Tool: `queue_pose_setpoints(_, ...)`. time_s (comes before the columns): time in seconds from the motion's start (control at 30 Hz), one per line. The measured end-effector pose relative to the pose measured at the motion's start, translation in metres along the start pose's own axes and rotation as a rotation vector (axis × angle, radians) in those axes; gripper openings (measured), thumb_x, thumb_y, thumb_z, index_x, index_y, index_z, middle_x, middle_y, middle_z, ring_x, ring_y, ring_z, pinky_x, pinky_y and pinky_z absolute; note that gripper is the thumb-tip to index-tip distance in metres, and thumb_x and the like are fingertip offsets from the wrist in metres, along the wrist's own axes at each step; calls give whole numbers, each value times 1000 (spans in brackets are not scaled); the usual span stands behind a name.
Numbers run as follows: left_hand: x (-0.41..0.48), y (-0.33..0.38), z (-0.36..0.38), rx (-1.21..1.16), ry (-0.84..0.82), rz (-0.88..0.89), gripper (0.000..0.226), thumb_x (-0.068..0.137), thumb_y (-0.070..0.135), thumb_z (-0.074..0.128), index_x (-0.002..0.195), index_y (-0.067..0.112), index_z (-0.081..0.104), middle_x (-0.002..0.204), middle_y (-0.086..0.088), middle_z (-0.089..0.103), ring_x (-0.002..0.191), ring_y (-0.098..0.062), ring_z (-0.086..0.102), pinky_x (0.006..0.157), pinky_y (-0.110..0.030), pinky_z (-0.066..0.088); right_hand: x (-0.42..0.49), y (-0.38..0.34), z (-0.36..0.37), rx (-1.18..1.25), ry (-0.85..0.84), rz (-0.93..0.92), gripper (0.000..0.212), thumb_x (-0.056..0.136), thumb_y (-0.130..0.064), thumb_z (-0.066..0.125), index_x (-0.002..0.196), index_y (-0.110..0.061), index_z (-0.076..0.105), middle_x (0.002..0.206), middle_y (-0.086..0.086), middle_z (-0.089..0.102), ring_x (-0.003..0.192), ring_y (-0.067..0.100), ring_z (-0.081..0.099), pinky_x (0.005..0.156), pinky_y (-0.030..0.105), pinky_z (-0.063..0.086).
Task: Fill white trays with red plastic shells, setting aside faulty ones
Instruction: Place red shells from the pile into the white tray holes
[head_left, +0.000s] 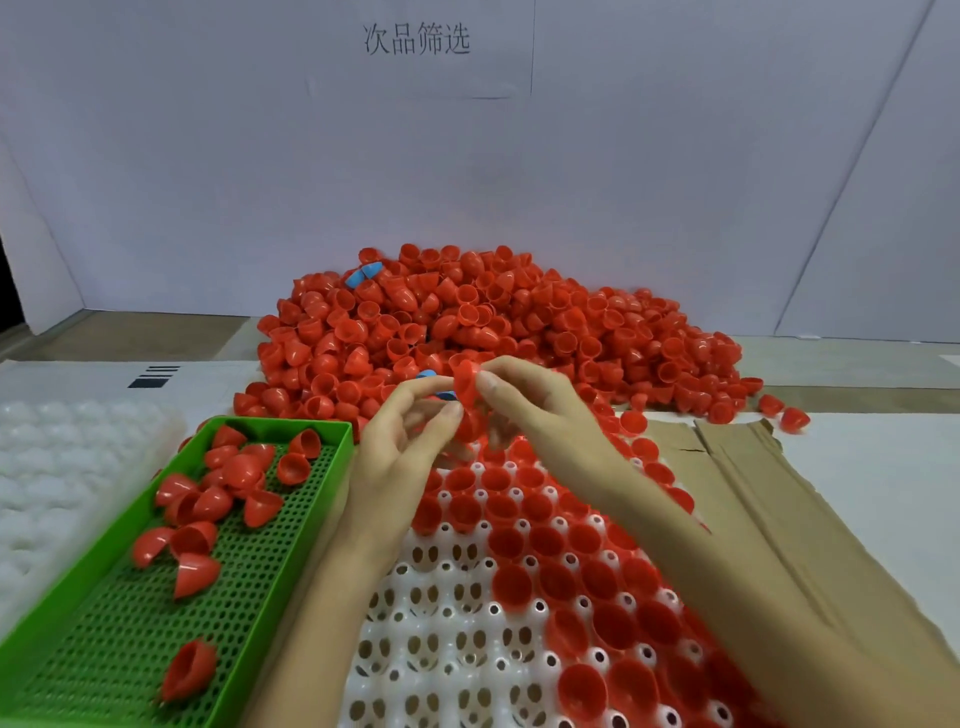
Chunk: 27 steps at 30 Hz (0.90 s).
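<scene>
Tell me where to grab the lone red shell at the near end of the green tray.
Pinch its rim from above, thumb outside. The lone red shell lies on its side in the green tray, open mouth tilted up, apart from the other shells, so a downward reach looks unobstructed.

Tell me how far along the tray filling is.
Done: the white tray holds shells in its far and right pockets; set-aside ones lie in the green basket. In hand: the left hand and right hand pinch one red shell. Left: near-left pockets are empty; the pile is large.
</scene>
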<state>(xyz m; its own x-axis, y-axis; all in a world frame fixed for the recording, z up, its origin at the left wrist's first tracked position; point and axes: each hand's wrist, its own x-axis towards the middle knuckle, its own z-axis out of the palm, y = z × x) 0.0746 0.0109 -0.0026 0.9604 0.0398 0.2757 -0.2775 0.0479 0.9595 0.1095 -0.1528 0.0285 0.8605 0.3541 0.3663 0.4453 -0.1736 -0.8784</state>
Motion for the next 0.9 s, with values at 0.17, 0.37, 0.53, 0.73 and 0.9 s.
queue_pose_setpoints(0.17, 1, -1, 1, 3, 5, -1, 28, 87, 40, 65, 113, 35, 70, 104, -2, 75, 99, -19, 72, 82, -33, 59, -5, 17, 15, 100, 104, 28, 34, 101, -34, 52, 98, -4, 68, 68, -2, 57, 54, 11, 52, 55, 22, 44)
queue_pose_setpoints(0.37, 2, -4, -1, 14, 4, 19, 30, 92, 18, 72, 119, 29, 69, 101, 1, 74, 94, -17, 74, 80, -28, 60, -9, 22, 23, 118, 60, 11, 15, 98, -38, 54, 95, -34, 68, 70, -6, 61, 56, 8, 54, 55, 20, 45)
queue_pose_setpoints(0.53, 4, -6, -4, 63, 24, 33, 34, 84, 33, 78, 116, 42, 71, 104, 3, 72, 102, -14, 70, 90, -37, 59, -7, 18, 20, 105, 84, 69, 27, 99, -37, 46, 102, -21, 67, 73, -8, 60, 58, 12, 53, 56, 22, 45)
queue_pose_setpoints(0.73, 6, -6, -5, 101, 51, 57, 36, 77, 44, 76, 113, 46, 72, 112, 13, 72, 109, -5, 65, 99, -39, 54, 7, 6, 5, 45, 210, 232, 34, 107, -24, 37, 102, -13, 69, 72, -2, 63, 53, 12, 54, 55, 22, 44)
queue_pose_setpoints(0.9, 3, -2, -3, -3, 37, 35, 40, 76, 55, 76, 113, 40, 73, 96, 2, 75, 94, -14, 72, 92, -37, 57, 13, -16, -17, 79, 173, 320, 27, 104, -19, 44, 105, -11, 70, 76, 0, 66, 58, 14, 56, 59, 28, 46)
